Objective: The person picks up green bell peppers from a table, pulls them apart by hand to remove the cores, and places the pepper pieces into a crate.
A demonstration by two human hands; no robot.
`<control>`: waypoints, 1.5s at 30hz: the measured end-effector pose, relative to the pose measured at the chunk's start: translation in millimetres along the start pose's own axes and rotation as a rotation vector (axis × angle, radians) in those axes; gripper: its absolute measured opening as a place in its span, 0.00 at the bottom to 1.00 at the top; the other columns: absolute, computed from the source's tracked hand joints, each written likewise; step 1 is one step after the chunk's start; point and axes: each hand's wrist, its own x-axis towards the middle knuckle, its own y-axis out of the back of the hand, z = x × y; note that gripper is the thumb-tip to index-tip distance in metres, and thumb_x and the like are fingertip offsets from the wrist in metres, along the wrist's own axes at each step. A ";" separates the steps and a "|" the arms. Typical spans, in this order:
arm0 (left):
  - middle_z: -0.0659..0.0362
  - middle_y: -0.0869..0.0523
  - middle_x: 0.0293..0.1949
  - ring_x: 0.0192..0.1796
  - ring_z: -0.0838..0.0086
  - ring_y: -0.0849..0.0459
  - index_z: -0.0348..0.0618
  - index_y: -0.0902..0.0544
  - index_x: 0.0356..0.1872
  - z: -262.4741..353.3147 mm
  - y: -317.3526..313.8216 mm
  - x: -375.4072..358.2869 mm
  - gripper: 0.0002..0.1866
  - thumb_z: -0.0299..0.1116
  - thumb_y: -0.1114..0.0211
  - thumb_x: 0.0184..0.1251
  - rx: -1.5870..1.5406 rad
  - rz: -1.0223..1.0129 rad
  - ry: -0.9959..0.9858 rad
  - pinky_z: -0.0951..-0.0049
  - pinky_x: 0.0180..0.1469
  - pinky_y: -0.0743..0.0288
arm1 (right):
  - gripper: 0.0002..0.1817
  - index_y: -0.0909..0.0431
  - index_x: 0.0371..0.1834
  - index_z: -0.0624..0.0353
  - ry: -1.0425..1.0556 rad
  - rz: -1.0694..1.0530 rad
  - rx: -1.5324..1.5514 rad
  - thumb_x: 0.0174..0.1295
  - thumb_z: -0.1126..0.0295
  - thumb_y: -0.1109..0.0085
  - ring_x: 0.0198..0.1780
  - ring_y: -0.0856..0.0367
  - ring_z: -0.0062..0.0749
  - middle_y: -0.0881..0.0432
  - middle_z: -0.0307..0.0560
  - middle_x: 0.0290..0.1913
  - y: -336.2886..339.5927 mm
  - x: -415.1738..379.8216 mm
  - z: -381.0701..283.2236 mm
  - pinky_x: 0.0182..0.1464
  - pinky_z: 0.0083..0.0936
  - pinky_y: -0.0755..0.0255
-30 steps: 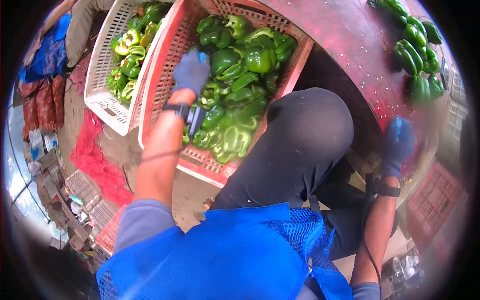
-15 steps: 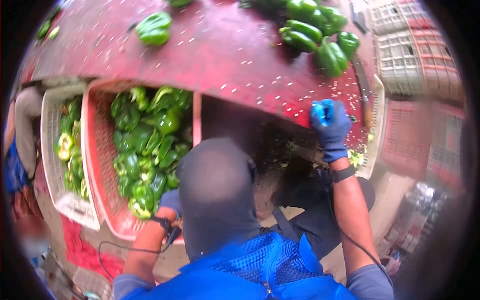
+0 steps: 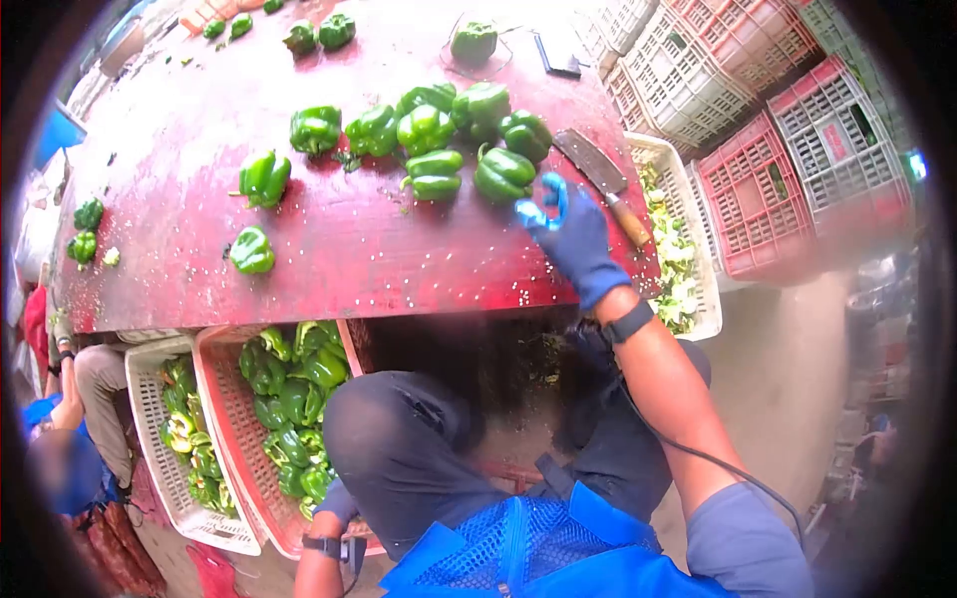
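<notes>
My right hand [image 3: 576,239], in a dark glove with bright blue fingertips, is over the right part of the red table [image 3: 349,244]. Its thumb and fingers are spread, beside a whole green pepper [image 3: 504,174], with nothing between them. More green peppers [image 3: 426,130] lie grouped just beyond. A cleaver [image 3: 590,161] with a wooden handle rests to the right of the hand. Low beside my knee, my left hand [image 3: 337,500] is at the edge of a red crate [image 3: 224,384] holding cut green peppers [image 3: 294,404]; its fingers are hidden.
A white crate [image 3: 150,419] of pepper pieces stands left of the red one. Another crate [image 3: 706,289] with pale scraps is at the table's right end. Stacked crates [image 3: 753,199] stand farther right. Another person's leg [image 3: 103,399] shows at far left.
The view has tilted up, showing more of the table. My right hand has moved from the near table edge toward the grouped peppers, and its curled fingers have opened.
</notes>
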 end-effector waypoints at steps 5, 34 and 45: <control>0.50 0.16 0.28 0.29 0.62 0.19 0.37 0.20 0.30 74.1 88.9 14.6 0.14 0.40 0.32 0.61 0.225 0.263 0.359 0.61 0.36 0.25 | 0.45 0.25 0.59 0.62 -0.161 -0.334 -0.050 0.50 0.33 0.38 0.56 0.20 0.54 0.19 0.65 0.53 -1.1 56.9 0.7 0.59 0.41 0.27; 0.52 0.12 0.44 0.44 0.70 0.14 0.32 0.19 0.52 323.5 62.5 293.3 0.23 0.40 0.30 0.62 -0.254 0.178 -0.158 0.69 0.49 0.22 | 0.29 0.25 0.52 0.60 0.117 -0.319 0.077 0.55 0.50 0.33 0.46 0.18 0.56 0.20 0.59 0.48 11.1 -50.3 11.5 0.48 0.45 0.23; 0.65 0.15 0.34 0.26 0.83 0.21 0.41 0.18 0.52 330.5 61.5 282.4 0.20 0.41 0.28 0.65 -0.452 0.048 -0.060 0.81 0.27 0.25 | 0.39 0.32 0.67 0.60 0.277 -0.298 0.049 0.55 0.53 0.32 0.54 0.20 0.54 0.23 0.60 0.55 15.5 -40.2 10.9 0.54 0.43 0.25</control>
